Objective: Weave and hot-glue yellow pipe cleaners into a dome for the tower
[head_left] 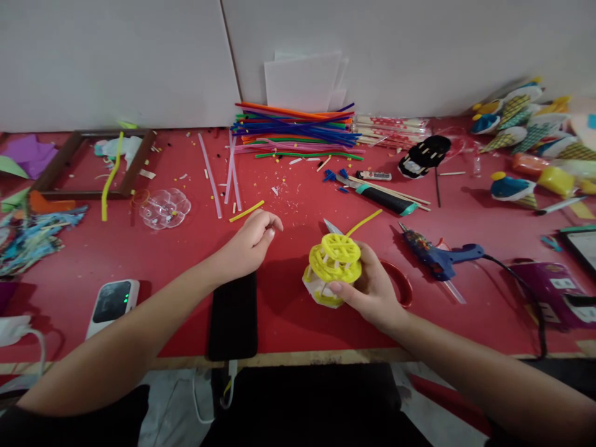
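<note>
Three yellow tiers (pixel 333 268) are joined, gripped by the right hand (pixel 375 290); a yellow strip (pixel 246 211) lies loose. Curled left hand (pixel 251 242): contents unclear.

From head height, one camera looks forward and down on a close red table (pixel 280 323).
</note>
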A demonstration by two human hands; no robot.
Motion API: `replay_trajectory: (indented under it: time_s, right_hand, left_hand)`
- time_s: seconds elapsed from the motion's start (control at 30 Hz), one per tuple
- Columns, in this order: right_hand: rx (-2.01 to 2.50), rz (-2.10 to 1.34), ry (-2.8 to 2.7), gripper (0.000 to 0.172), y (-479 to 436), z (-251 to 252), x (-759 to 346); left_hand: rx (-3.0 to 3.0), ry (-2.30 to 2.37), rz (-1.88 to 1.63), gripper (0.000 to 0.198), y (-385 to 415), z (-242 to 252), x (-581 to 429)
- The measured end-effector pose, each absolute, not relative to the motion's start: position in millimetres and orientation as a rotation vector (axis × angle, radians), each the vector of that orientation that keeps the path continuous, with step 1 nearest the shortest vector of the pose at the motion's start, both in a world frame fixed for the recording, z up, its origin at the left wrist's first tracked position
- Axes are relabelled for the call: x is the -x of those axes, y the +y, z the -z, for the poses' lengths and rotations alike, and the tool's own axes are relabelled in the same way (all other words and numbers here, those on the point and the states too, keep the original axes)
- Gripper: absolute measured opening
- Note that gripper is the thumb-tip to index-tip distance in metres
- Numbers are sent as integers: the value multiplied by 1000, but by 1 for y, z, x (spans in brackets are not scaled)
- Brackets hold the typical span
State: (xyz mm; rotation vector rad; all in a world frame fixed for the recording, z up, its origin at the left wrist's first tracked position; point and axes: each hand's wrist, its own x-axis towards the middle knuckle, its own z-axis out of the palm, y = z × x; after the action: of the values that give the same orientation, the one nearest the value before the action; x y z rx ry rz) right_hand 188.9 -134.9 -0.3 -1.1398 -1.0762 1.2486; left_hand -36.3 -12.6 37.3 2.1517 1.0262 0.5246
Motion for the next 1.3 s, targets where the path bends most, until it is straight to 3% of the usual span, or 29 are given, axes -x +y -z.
replay_trajectory:
  time_s: [0.43,0.6,0.7,0.8,0.9,1.17,1.3]
  right_hand:
    - [1237,-1085,-1105,56,-142,5,-209]
    - [1272,-1033,-1089,56,-137,8,-211]
    - [1299,-997,-1041,56,-137,11,-215]
    - [1316,-959,-1016,53,-138,14,-218]
    - [1300,-978,-999,51,-140,16,-219]
    - [1239,-1021,-936,48,-141,24,-219]
    - [1263,-985,-966,46,-140,25,-218]
  left_hand:
    - [-2095,1080,-562,18,-9,-31,30]
    - [-2288,1179,-389,28,-18,-27,30]
    - [-2453,1124,-224,43,-38,-22,25]
    - [-2731,853,19,93,-60,-16,19]
    - [-2749,749,185,115,-62,-11,13]
    - [-2857,603,227,87,63,-4,-12]
    - [-2997,894,4,82,120,-15,-26]
